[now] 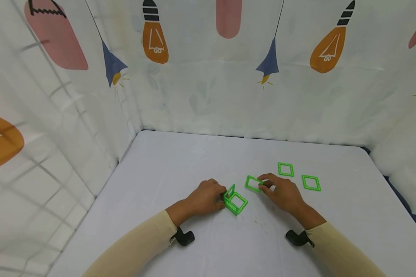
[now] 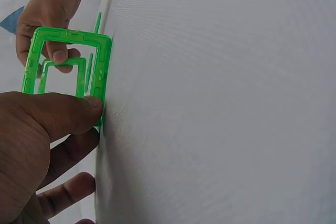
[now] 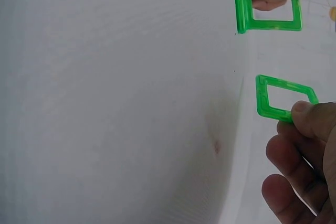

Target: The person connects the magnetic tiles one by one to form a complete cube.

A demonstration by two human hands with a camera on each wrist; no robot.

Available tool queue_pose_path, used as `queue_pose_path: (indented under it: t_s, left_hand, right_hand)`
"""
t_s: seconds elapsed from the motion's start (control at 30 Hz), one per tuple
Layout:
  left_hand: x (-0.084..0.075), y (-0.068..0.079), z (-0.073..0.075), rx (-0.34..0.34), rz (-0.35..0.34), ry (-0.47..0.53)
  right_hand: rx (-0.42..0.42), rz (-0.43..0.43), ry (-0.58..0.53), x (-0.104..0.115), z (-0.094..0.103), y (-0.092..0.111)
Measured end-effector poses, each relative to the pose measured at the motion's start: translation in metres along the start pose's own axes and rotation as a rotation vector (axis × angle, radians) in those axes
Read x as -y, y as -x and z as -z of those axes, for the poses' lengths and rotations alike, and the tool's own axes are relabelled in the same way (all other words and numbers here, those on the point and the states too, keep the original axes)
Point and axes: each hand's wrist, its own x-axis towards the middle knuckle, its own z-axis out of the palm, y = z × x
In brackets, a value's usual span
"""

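Note:
In the head view my left hand (image 1: 205, 197) pinches a joined group of green square frames (image 1: 238, 207), open-centred tiles set at angles to each other, low over the white table. The left wrist view shows the thumb pressed along the near tile's edge (image 2: 103, 72). To its right, my right hand (image 1: 285, 193) holds a single green square frame (image 1: 248, 182) between thumb and fingers. In the right wrist view this single tile (image 3: 262, 98) is tilted and stands apart from the joined group (image 3: 242, 3). How many tiles make up the group is hard to tell.
Two more green square frames lie flat right of my right hand: one farther back (image 1: 286, 175), one to the right (image 1: 311, 189). The white table (image 1: 180, 154) meets a printed cloth wall (image 1: 201, 104) at its back edge. Another cloth stands at the left.

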Motion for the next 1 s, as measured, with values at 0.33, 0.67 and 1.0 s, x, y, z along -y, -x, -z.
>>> queue_pose_path:
  t_s: [0.33,0.67,1.0]
  left_hand:
    - [0.0007,-0.0017,0.0004,0.006,-0.013,0.019]
    - [0.0005,-0.0014,-0.0001,0.006,-0.004,0.016]
    - [-0.0017,-0.0009,0.0020,0.014,0.004,0.030]
  right_hand:
    - [0.011,-0.026,0.021,0.0048,-0.0034,-0.0005]
    - [0.009,0.005,0.012,0.0078,-0.0064,-0.0006]
    - [0.015,0.023,0.020,0.0105,-0.0094,-0.0009]
